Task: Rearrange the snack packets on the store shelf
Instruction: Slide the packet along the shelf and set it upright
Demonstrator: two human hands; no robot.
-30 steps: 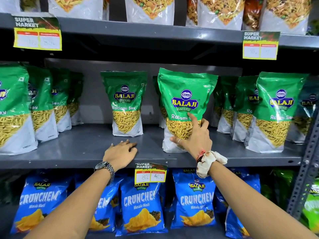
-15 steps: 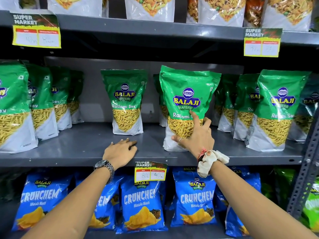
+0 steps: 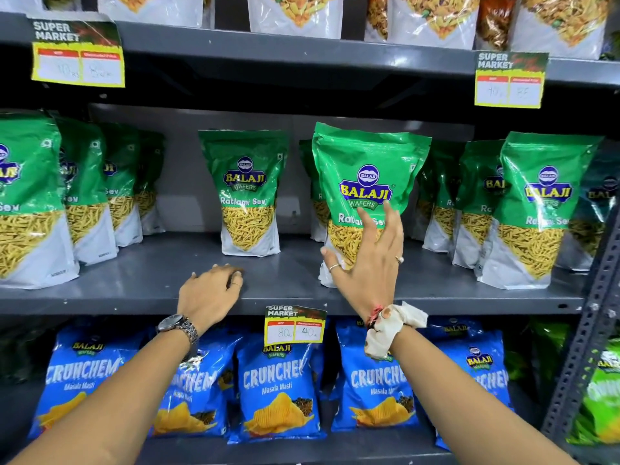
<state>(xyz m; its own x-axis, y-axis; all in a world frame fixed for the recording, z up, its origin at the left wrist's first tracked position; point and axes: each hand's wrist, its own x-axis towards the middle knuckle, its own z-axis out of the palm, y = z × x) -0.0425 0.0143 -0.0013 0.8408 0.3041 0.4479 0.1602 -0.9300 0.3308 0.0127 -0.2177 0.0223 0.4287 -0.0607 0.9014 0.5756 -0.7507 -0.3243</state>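
A green Ratlami Sev packet (image 3: pixel 369 162) stands upright near the front of the grey middle shelf (image 3: pixel 134 280). My right hand (image 3: pixel 369 260) is spread against the packet's lower front, fingers apart and thumb by its bottom left corner, gripping nothing. My left hand (image 3: pixel 209 293) rests palm down on the bare shelf, left of that packet, holding nothing. A second identical packet (image 3: pixel 248 193) stands alone further back, between my hands. More green packets stand in rows at the left (image 3: pixel 27 196) and right (image 3: pixel 536 203).
Blue Crunchem packets (image 3: pixel 278 384) fill the shelf below, behind a yellow price tag (image 3: pixel 295 325) on the shelf edge. A perforated metal upright (image 3: pixel 590 330) runs along the right. White snack bags (image 3: pixel 295 15) line the top shelf. Open shelf surface lies around my left hand.
My right hand has opened its fingers and slid slightly up and right on the packet's front. My left hand has curled a little on the shelf. The packet stands about where it was.
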